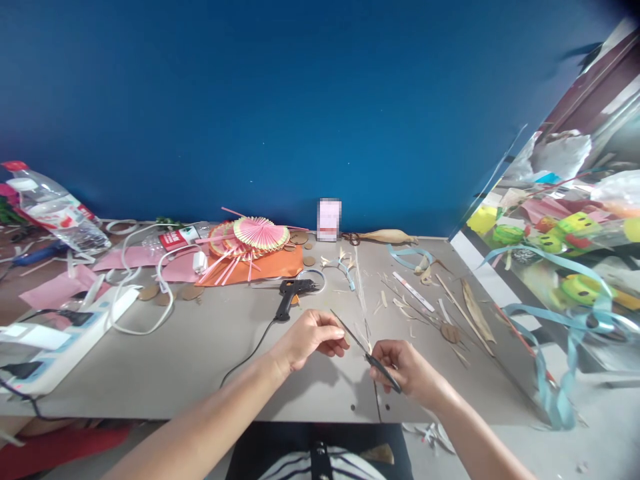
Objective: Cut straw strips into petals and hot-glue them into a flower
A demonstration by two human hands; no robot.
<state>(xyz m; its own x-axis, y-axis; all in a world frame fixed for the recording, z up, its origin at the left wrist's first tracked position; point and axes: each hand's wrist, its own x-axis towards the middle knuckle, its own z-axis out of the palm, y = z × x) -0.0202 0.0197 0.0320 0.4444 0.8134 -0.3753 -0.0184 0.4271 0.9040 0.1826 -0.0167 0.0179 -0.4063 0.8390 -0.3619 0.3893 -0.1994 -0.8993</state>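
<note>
In my right hand (407,370) is a pair of scissors (383,373) with black handles. Their thin dark blades point up and left toward my left hand (316,339). The fingers of my left hand are curled in a pinch just left of the blade tips, and what is between them is too small to make out. A black glue gun (289,299) lies on the table beyond my left hand, its cord trailing toward the front. Pale dried strips and scraps (400,305) are scattered beyond my right hand.
Pink-and-yellow pleated paper fans (261,237) rest on orange sheet (280,265) at the back. At left are a white power strip (75,340), white cable and plastic bottle (60,213). Blue ribbon (565,373) hangs over the right edge. A blue wall (320,100) closes off the back.
</note>
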